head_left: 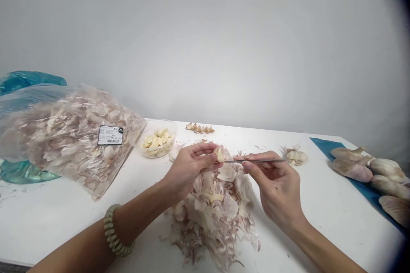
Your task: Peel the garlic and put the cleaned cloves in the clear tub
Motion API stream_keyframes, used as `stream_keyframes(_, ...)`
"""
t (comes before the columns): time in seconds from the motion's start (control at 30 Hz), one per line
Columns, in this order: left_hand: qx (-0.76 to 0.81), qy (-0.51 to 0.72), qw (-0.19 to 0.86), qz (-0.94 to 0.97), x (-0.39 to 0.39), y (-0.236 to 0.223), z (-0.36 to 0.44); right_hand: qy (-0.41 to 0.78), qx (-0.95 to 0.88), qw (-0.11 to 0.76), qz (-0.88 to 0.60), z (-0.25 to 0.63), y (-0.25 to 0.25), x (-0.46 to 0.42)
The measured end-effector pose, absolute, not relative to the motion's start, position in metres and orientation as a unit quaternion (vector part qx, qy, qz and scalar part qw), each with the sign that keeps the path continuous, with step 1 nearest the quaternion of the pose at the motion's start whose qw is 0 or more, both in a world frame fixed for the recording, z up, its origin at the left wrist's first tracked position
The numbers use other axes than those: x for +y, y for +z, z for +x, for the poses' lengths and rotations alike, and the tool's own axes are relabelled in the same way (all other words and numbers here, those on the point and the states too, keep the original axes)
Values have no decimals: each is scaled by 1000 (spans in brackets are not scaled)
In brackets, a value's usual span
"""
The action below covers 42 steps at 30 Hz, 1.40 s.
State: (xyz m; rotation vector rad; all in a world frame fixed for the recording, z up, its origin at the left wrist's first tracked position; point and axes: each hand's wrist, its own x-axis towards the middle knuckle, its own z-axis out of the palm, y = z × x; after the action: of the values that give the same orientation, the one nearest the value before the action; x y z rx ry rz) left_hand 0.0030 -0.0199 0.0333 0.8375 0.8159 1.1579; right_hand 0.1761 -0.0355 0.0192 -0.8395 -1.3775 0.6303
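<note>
Between the thumb and fingers of my left hand [194, 166] is a pale garlic clove [219, 155]. My right hand [277, 183] grips a thin metal tool [267, 161], perhaps a small knife, held level with its tip reaching the clove. Whether the tip cuts into the clove I cannot tell. Both hands are above a heap of papery garlic skins [214, 222]. Beyond my left hand stands a clear plastic bowl [175, 130] containing peeled garlic cloves [156, 140].
Several unpeeled cloves [200, 128] line the white table's [323, 204] back edge. A partly stripped garlic bulb [296, 156] lies right of centre. Whole bulbs [352, 169] rest on a blue sheet [329, 148] at the right. A labelled clear bag of skins [80, 132] fills the left side.
</note>
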Motion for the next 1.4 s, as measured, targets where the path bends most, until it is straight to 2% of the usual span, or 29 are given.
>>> stream_keyframes(0.53, 340, 510, 698, 370, -16, 32, 0, 273, -617, 642, -365, 176, 22, -38)
stream_keyframes(1.2, 349, 561, 667, 344, -10, 33, -2, 306, -614, 644, -337, 177, 21, -40)
stream_keyframes(1.4, 319, 540, 693, 356, -11, 31, -1, 315, -586, 656, -358, 176, 22, -36)
